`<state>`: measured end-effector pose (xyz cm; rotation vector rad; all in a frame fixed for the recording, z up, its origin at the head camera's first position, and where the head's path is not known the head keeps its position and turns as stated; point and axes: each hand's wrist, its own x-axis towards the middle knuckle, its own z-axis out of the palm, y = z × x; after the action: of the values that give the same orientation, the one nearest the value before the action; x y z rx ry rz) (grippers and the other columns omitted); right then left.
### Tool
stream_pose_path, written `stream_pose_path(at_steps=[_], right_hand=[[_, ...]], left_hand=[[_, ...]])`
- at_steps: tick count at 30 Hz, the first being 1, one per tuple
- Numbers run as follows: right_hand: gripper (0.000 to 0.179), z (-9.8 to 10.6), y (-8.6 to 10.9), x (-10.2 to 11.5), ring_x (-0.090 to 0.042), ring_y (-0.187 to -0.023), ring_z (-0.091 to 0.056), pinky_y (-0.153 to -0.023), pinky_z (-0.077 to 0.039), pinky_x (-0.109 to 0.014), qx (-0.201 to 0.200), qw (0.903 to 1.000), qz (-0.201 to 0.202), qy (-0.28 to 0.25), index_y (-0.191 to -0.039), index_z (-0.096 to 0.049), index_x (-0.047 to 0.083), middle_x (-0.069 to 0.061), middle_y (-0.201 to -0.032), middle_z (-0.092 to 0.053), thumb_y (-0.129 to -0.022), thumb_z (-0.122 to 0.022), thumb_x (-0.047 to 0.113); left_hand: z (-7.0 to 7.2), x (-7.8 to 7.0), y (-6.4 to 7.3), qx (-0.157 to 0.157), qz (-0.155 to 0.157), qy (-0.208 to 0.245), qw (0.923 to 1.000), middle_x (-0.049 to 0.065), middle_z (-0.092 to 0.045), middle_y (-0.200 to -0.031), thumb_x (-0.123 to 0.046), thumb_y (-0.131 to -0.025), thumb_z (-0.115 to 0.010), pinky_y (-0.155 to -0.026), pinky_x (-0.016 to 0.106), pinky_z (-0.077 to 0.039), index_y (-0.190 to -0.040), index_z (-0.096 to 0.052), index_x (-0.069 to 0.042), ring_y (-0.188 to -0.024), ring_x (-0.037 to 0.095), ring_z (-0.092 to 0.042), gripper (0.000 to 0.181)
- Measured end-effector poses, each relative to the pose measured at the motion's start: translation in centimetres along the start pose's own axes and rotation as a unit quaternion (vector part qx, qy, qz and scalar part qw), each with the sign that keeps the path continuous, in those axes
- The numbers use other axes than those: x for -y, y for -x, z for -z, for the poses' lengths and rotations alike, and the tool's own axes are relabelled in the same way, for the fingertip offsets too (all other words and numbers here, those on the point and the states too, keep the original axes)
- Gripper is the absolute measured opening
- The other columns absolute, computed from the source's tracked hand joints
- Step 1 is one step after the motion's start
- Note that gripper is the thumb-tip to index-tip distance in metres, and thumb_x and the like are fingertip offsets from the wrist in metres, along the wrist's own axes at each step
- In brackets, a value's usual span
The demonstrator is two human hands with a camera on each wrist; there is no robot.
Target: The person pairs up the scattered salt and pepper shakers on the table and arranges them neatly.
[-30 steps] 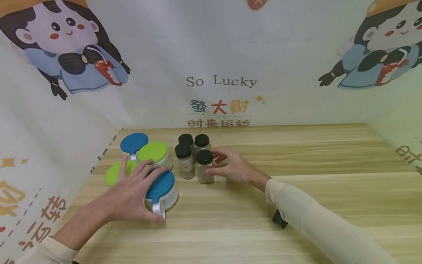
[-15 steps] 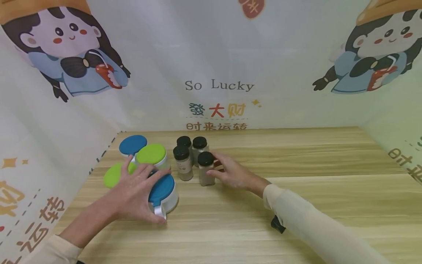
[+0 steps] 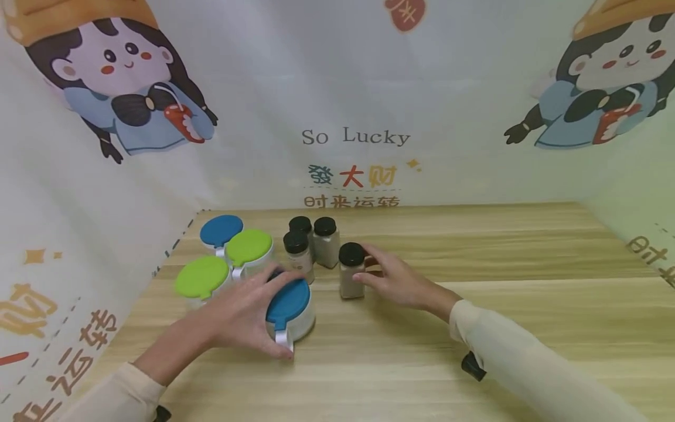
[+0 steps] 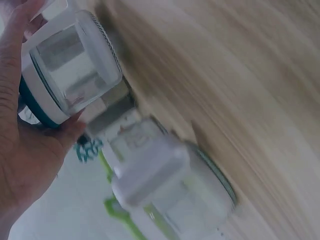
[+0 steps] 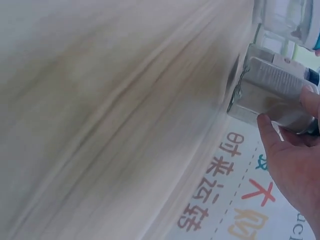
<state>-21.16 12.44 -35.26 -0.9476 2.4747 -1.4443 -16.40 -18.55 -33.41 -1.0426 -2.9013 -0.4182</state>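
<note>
My left hand (image 3: 245, 313) grips a clear seasoning jar with a blue lid (image 3: 290, 300) and a white handle, its fingers over the far side and its thumb by the handle. The left wrist view shows the jar's clear body (image 4: 75, 65) in the grasp. With thumb and fingers, my right hand (image 3: 398, 278) holds a square spice bottle with a black cap (image 3: 351, 269) upright, just right of three similar black-capped bottles (image 3: 326, 243). In the right wrist view the held spice bottle (image 5: 272, 92) shows a pale filling; its base is close to the tabletop.
Left of the bottles stand two green-lidded jars (image 3: 249, 246) and another blue-lidded jar (image 3: 221, 230) at the back. The wood-grain table (image 3: 474, 252) meets a printed cloth backdrop (image 3: 348, 76) behind and at both sides.
The gripped blue-lidded jar has moved right with my left hand, away from the green-lidded jars. My right hand has shifted its spice bottle right, widening the gap from the other bottles.
</note>
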Motion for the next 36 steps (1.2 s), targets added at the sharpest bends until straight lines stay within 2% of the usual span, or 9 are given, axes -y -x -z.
stream_pose_path(at_steps=[2, 5, 10, 15, 22, 27, 36], right_hand=[[0.059, 0.5, 0.8, 0.0, -0.038, -0.128, -0.052, -0.102, -0.046, -0.051, -0.003, 1.0, -0.005, 0.005, -0.154, -0.037, 0.001, -0.016, -0.145, -0.052, -0.103, -0.063, 0.014], [0.058, 1.2, 1.6, -0.1, -0.039, -0.128, -0.053, -0.101, -0.047, -0.051, -0.002, 0.9999, -0.007, 0.013, -0.153, -0.039, 0.0, -0.017, -0.143, -0.053, -0.103, -0.064, 0.014], [0.058, 2.0, 2.3, -0.2, -0.04, -0.13, -0.051, -0.102, -0.046, -0.051, 0.011, 0.9996, -0.013, 0.023, -0.152, -0.038, -0.003, -0.02, -0.145, -0.05, -0.103, -0.063, 0.016], [0.058, 3.4, 3.5, -0.4, -0.041, -0.131, -0.05, -0.101, -0.046, -0.053, -0.001, 0.999, -0.022, 0.038, -0.152, -0.039, -0.003, -0.021, -0.146, -0.05, -0.103, -0.063, 0.017], [0.056, 5.4, 4.9, -0.4, -0.043, -0.132, -0.049, -0.101, -0.046, -0.055, 0.005, 0.9989, -0.021, 0.043, -0.15, -0.04, -0.005, -0.022, -0.146, -0.05, -0.103, -0.063, 0.014], [0.055, 6.9, 6.3, -0.5, -0.044, -0.13, -0.05, -0.099, -0.047, -0.056, -0.006, 0.9988, -0.022, 0.044, -0.149, -0.041, -0.005, -0.023, -0.144, -0.051, -0.102, -0.063, 0.012], [0.061, 9.4, 8.2, -0.9, -0.046, -0.13, -0.05, -0.097, -0.048, -0.056, -0.001, 0.9962, -0.054, 0.068, -0.151, -0.036, -0.009, -0.027, -0.145, -0.048, -0.103, -0.063, 0.017]], left_hand=[[-0.5, -0.6, -0.7, 0.017, -0.005, 0.023, 0.9996, 0.006, -0.042, -0.141, -0.071, -0.061, -0.086, -0.088, 0.049, -0.054, -0.155, -0.038, -0.031, -0.114, 0.026, -0.055, 0.113], [-1.1, -1.5, -1.6, 0.024, -0.013, 0.04, 0.9988, 0.007, -0.04, -0.142, -0.069, -0.061, -0.087, -0.09, 0.048, -0.053, -0.156, -0.035, -0.03, -0.116, 0.026, -0.054, 0.115], [-1.5, -2.4, -3.0, 0.011, -0.03, 0.037, 0.9988, 0.004, -0.043, -0.137, -0.067, -0.06, -0.088, -0.093, 0.042, -0.052, -0.157, -0.031, -0.02, -0.116, 0.021, -0.053, 0.122], [-2.0, -3.4, -5.2, -0.005, -0.058, 0.05, 0.9971, 0.004, -0.045, -0.135, -0.064, -0.061, -0.089, -0.096, 0.042, -0.05, -0.152, -0.036, -0.014, -0.117, 0.021, -0.052, 0.116], [-2.5, -5.1, -8.3, -0.017, -0.075, 0.05, 0.9957, 0.006, -0.045, -0.137, -0.066, -0.061, -0.088, -0.094, 0.042, -0.052, -0.151, -0.038, -0.017, -0.121, 0.023, -0.05, 0.115], [-3.2, -6.5, -10.5, -0.022, -0.078, 0.067, 0.9945, 0.006, -0.044, -0.139, -0.065, -0.061, -0.088, -0.094, 0.04, -0.052, -0.152, -0.038, -0.016, -0.12, 0.022, -0.051, 0.115], [-3.7, -8.0, -13.5, -0.046, -0.093, 0.077, 0.9917, 0.008, -0.043, -0.139, -0.064, -0.06, -0.09, -0.094, 0.039, -0.052, -0.154, -0.038, -0.019, -0.118, 0.022, -0.053, 0.116]])
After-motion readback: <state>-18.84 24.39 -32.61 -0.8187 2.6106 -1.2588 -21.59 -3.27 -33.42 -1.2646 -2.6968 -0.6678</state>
